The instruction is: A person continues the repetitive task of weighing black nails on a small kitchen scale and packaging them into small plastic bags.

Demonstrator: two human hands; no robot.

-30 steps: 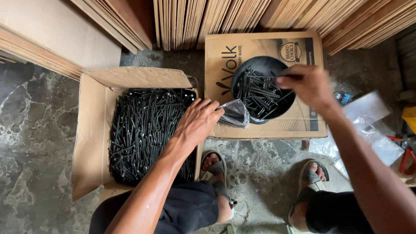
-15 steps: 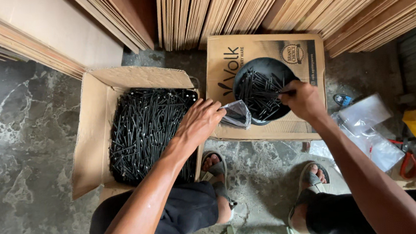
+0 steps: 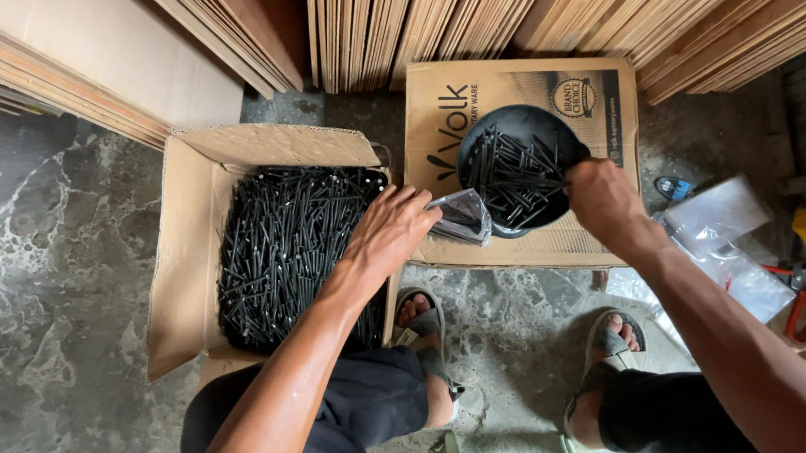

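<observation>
The left hand pinches a small clear bag open beside the black bowl of screws; the right hand closes on screws at the bowl's near rim — sharp tips could tear the thin bag, or miss its mouth.

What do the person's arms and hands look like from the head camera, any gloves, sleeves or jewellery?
Both arms are bare right up to the frame edge, with no sleeve in view. The left hand and right hand wear no gloves. No watch, bracelet or ring is visible on either; the fingers are partly hidden, so a ring cannot be ruled out.
</observation>
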